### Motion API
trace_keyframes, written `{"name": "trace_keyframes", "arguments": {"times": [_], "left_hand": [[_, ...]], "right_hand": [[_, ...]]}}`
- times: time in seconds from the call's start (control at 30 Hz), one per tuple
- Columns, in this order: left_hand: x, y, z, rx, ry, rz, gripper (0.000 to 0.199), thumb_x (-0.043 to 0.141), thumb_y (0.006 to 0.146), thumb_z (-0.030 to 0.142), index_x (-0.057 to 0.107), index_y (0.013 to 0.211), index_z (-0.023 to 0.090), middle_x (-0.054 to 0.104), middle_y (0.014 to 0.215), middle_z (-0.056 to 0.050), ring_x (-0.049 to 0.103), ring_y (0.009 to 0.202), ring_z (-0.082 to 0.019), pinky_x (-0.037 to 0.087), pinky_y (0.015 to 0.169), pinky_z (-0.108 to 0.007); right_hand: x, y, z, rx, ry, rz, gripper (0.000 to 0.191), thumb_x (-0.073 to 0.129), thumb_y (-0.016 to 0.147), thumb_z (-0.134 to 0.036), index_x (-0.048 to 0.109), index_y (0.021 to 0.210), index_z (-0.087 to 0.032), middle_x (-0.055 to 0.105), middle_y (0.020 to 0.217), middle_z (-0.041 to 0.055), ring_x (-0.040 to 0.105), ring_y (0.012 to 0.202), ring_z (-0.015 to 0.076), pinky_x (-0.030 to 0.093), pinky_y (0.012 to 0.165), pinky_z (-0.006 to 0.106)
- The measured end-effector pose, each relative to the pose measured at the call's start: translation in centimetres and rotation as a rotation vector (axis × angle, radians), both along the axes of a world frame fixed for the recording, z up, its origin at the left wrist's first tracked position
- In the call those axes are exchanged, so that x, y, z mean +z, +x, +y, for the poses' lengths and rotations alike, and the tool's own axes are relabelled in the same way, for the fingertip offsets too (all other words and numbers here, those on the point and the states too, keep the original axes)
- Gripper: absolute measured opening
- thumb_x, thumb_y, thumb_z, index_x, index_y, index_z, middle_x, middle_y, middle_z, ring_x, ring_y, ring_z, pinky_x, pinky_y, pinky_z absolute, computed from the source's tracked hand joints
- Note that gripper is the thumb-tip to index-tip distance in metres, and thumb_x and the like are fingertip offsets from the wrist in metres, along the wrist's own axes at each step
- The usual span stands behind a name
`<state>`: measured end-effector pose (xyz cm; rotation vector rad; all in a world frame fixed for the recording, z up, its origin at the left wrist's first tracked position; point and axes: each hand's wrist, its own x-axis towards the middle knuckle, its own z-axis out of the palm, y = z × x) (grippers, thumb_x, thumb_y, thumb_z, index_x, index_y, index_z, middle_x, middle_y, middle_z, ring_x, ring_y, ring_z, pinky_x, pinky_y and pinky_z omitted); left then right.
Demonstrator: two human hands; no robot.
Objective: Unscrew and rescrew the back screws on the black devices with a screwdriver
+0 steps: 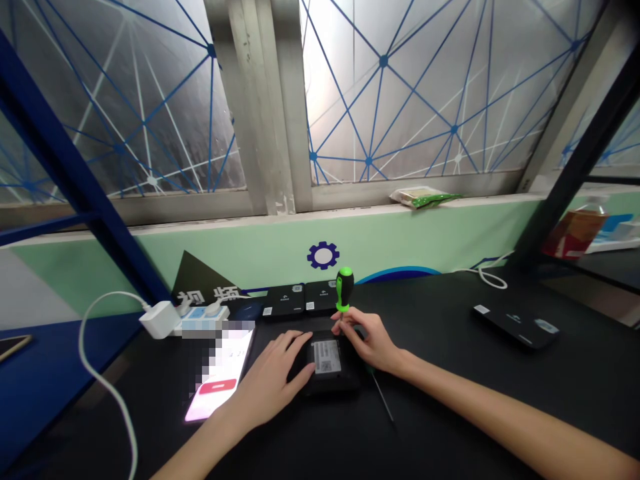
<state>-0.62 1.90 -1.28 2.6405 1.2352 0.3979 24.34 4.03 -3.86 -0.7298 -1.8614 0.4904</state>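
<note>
A black device with a white label lies on the dark table in front of me. My left hand rests on its left side, fingers apart, thumb near the label. At the device's upper right edge, my right hand pinches the shaft of a green and black screwdriver, which stands upright with its handle on top. The screwdriver's tip is hidden by my fingers. A second screwdriver lies on the table to the right of the device, its handle partly hidden under my right hand.
Two black boxes sit behind the device. Another black box lies at the right. A lit phone is left of my left hand, and a power strip with a white charger and cable stands farther left.
</note>
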Motion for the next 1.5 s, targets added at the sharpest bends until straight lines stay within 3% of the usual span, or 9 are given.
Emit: {"name": "trace_keyframes", "arguments": {"times": [0.1,0.5,0.73,0.93,1.13,1.3,1.5], "left_hand": [[0.03,-0.02,-0.05,-0.001,0.006,-0.001,0.047,0.044,0.102,0.042,0.038,0.146,0.029,0.050,0.139,-0.009,0.049,0.127,-0.029,0.042,0.105,-0.049],[0.08,-0.15,-0.10,-0.010,0.034,-0.012,0.047,0.045,0.102,0.042,0.039,0.146,0.029,0.051,0.138,-0.009,0.050,0.126,-0.029,0.043,0.103,-0.047],[0.08,-0.08,-0.10,-0.006,0.024,-0.005,0.047,0.045,0.102,0.042,0.039,0.146,0.028,0.050,0.139,-0.009,0.049,0.127,-0.029,0.042,0.104,-0.048],[0.23,-0.06,-0.13,-0.020,0.027,-0.018,0.046,0.044,0.102,0.041,0.038,0.146,0.029,0.051,0.138,-0.009,0.051,0.124,-0.029,0.043,0.102,-0.048],[0.25,-0.09,-0.15,-0.013,0.006,-0.015,0.046,0.044,0.102,0.042,0.039,0.146,0.028,0.050,0.138,-0.010,0.049,0.126,-0.029,0.042,0.103,-0.049],[0.19,-0.14,-0.13,-0.020,0.033,-0.024,0.047,0.044,0.102,0.042,0.038,0.147,0.029,0.052,0.137,-0.010,0.051,0.124,-0.029,0.044,0.101,-0.047],[0.03,-0.17,-0.12,-0.010,0.011,-0.023,0.046,0.045,0.102,0.043,0.040,0.146,0.029,0.050,0.139,-0.010,0.049,0.127,-0.029,0.042,0.104,-0.049]], "right_hand": [[-0.12,-0.03,0.12,-0.015,-0.002,0.006,0.014,0.050,0.098,-0.021,0.061,0.091,-0.019,0.071,0.085,0.0063,0.070,0.089,0.0197,0.054,0.077,0.029],[-0.20,-0.49,0.44,-0.071,-0.061,0.073,0.012,0.058,0.094,-0.028,0.062,0.086,-0.020,0.069,0.076,0.0031,0.066,0.064,0.0161,0.054,0.066,0.027],[-0.07,-0.40,0.19,-0.050,-0.053,0.060,0.009,0.055,0.096,-0.025,0.061,0.095,-0.019,0.069,0.078,0.0039,0.067,0.067,0.0160,0.054,0.068,0.027],[0.00,-0.10,0.10,-0.016,-0.018,0.020,0.016,0.050,0.099,-0.027,0.061,0.091,-0.019,0.072,0.082,0.0064,0.070,0.090,0.0216,0.055,0.082,0.032],[-0.34,-0.30,0.39,-0.043,-0.061,0.047,0.011,0.053,0.097,-0.027,0.059,0.091,-0.020,0.070,0.080,0.0043,0.067,0.068,0.0163,0.054,0.069,0.028],[-0.46,-0.37,0.57,-0.043,-0.106,0.061,0.009,0.056,0.096,-0.028,0.059,0.097,-0.020,0.069,0.074,0.0025,0.066,0.066,0.0166,0.054,0.066,0.028],[-0.56,-0.38,0.34,-0.072,-0.050,0.079,0.008,0.061,0.093,-0.027,0.062,0.088,-0.020,0.070,0.082,0.0038,0.066,0.067,0.0161,0.054,0.067,0.027]]}}
